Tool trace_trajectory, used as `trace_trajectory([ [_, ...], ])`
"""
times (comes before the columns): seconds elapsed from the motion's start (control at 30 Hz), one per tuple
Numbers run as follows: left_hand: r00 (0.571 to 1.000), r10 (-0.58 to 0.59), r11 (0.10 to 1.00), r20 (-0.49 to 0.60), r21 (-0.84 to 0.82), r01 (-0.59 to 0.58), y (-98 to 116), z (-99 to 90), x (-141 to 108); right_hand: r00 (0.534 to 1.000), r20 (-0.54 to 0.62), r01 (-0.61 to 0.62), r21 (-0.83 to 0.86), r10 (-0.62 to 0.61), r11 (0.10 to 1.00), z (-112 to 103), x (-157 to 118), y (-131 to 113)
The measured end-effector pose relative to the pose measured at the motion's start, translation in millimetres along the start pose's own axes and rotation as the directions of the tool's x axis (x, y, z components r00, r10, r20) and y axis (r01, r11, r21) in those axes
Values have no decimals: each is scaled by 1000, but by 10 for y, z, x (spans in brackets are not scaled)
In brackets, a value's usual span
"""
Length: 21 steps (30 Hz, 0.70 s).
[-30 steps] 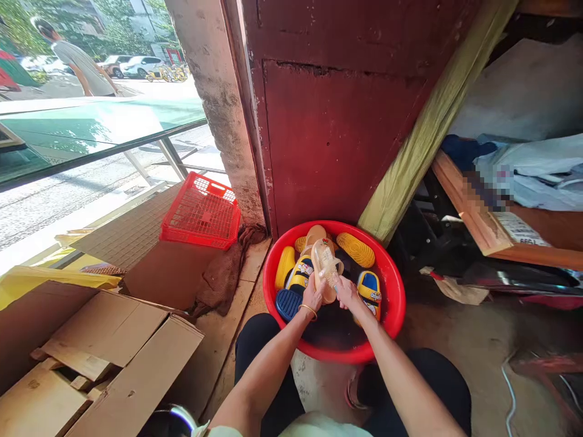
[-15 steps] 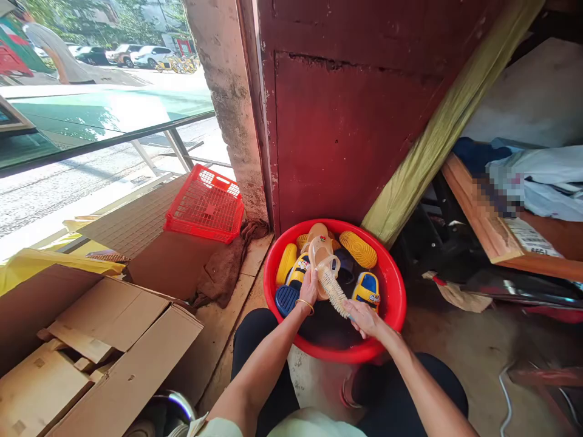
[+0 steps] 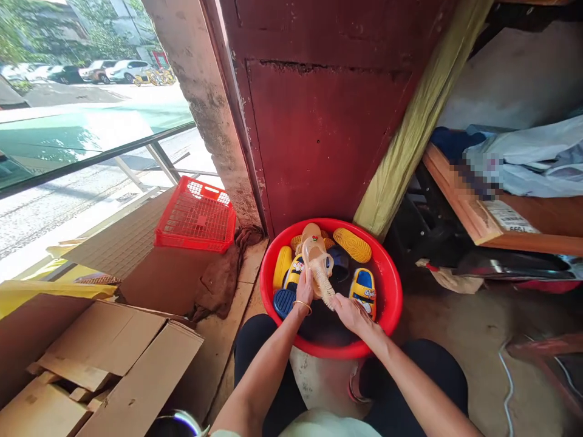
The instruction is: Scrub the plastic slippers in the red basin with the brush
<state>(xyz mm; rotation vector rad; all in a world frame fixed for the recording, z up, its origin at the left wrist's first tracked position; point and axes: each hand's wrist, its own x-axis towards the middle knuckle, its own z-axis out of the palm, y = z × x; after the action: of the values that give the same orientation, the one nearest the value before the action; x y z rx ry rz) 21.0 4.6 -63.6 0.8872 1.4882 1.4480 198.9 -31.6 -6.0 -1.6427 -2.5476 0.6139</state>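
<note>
A red basin (image 3: pixel 392 297) holds dark water and several shoes. My left hand (image 3: pixel 305 288) grips a clear beige sandal (image 3: pixel 313 246) by its near part. In my right hand (image 3: pixel 348 311) is the handle of a pale bristle brush (image 3: pixel 323 284), whose bristles lie against the sandal. To the right of the brush rests a yellow and blue slipper (image 3: pixel 363 288). A yellow sole (image 3: pixel 353 244) faces up at the back of the basin, and a dark blue sole (image 3: pixel 284 302) shows at its left side.
Left of the basin are a red plastic crate (image 3: pixel 198 215), a brown cloth (image 3: pixel 221 282) and an open cardboard box (image 3: pixel 136 370). A maroon door (image 3: pixel 319 139) stands behind. On the right is a wooden shelf (image 3: pixel 492 221) with bags.
The view has turned slightly. My right hand and the brush have moved left, closer to my left hand and over the sandal. Both hands keep their holds.
</note>
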Motion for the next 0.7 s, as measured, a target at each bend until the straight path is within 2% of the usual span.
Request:
trace_trajectory([
  [0.1, 1000, -7, 999, -26, -39, 6, 75, 16, 12, 997, 65, 28, -1, -28, 1000, 104, -367, 198],
  [0.2, 999, -22, 998, 32, -50, 23, 96, 16, 7, 999, 30, -28, -31, 29, 999, 121, -500, 402],
  [0.3, 999, -36, 999, 19, -7, 36, 75, -19, -12, 989, -69, -133, -29, 131, 991, 57, -425, 569],
  [0.4, 1000, -18, 996, 13, 88, 17, 41, -66, -45, 974, -142, -163, 91, 175, 982, -28, -316, 675],
  [0.53, 985, 42, 974, 167, 211, -77, -14, -75, -107, 947, -227, -165, 265, 227, 950, -80, -218, 669],
  [0.63, 965, 78, 965, 251, 225, -136, -39, -70, -127, 933, -232, -166, 399, 275, 902, -74, -194, 625],
  [0.7, 969, 60, 972, 241, 208, -112, -32, -81, -112, 940, -182, -171, 477, 287, 862, -59, -214, 636],
])
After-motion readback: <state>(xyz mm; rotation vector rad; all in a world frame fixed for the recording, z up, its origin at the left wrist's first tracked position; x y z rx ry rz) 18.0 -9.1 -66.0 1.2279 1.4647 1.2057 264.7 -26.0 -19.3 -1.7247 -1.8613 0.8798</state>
